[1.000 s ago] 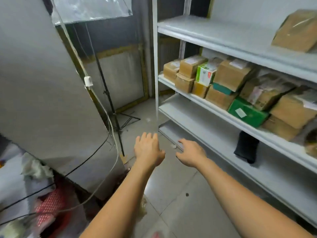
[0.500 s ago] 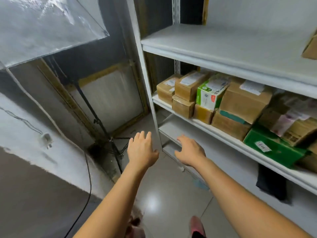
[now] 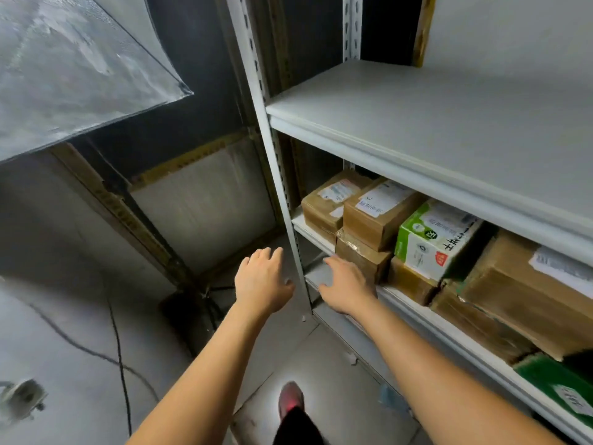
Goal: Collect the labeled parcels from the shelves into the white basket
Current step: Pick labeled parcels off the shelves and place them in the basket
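My left hand [image 3: 261, 282] and right hand [image 3: 345, 285] were spread wide and empty, apparently set for a two-handed lift. Labeled parcels [image 3: 375, 216] sat stacked on the shelf [image 3: 313, 233] near my right hand; white basket not in view.

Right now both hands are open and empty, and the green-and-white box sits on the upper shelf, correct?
Not quite. The head view shows the green-and-white box on the shelf below, resting on a brown parcel, beneath the upper shelf. The left hand and right hand are indeed open and empty.
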